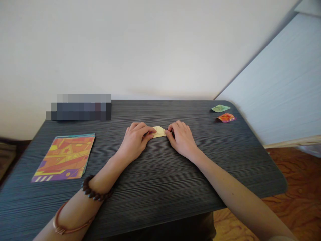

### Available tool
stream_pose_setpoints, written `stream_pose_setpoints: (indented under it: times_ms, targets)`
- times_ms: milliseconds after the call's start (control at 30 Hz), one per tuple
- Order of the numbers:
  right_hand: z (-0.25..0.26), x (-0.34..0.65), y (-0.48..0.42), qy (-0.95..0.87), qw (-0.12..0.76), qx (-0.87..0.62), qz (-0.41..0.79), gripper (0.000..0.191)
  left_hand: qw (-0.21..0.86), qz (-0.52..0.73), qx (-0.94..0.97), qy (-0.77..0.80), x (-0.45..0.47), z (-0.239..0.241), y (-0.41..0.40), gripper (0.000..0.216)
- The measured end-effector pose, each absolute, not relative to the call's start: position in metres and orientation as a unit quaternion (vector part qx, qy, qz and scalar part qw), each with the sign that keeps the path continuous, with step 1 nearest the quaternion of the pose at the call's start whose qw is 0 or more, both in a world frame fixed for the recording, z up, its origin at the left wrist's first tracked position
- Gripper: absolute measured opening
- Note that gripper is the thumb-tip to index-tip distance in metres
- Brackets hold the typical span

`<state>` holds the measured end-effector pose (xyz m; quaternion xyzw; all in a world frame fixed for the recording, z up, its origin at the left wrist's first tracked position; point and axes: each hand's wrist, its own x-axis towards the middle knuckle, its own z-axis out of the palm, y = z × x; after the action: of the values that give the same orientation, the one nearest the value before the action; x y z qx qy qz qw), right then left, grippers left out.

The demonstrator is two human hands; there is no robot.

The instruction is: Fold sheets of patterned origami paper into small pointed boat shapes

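A small folded piece of yellow paper (158,131) lies at the middle of the dark table, between my two hands. My left hand (137,138) pinches its left end between thumb and fingers, covering that end. At the other end, my right hand (181,138) grips the paper's right corner, thumb and forefinger closed on it. The paper's pale side with faint fold lines faces up. Beads and a thin copper-coloured bangle circle my left wrist and forearm.
A stack of patterned paper sheets (65,155) lies at the left of the dark table (160,180). Toward the back right sit a green folded paper piece (220,108) and an orange one (226,117). A blurred-out object (80,110) stands at the back left, near the wall.
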<state>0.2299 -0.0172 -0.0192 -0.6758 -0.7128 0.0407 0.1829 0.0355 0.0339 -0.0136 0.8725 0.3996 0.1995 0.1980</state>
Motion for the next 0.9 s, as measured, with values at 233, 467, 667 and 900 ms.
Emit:
stream_pose_setpoints:
  times_ms: [233,467,667,900]
  targets:
    - [-0.014,0.217,-0.022,-0.701,0.226,-0.675,0.039,0.029,0.201,0.203,0.868,0.406,0.037,-0.015,0.035,0.016]
    - [-0.017,0.208,-0.019,-0.684,0.239,-0.689,0.038,0.028,0.197,0.2,0.871,0.402,0.036,-0.016,0.035,0.015]
    - [-0.018,0.213,-0.018,-0.68,0.246,-0.687,0.069,0.027,0.191,0.196,0.873,0.405,0.037,-0.014,0.034,0.015]
    - [-0.017,0.228,-0.017,-0.681,0.248,-0.68,0.11,0.027,0.187,0.196,0.874,0.403,0.035,-0.013,0.032,0.015]
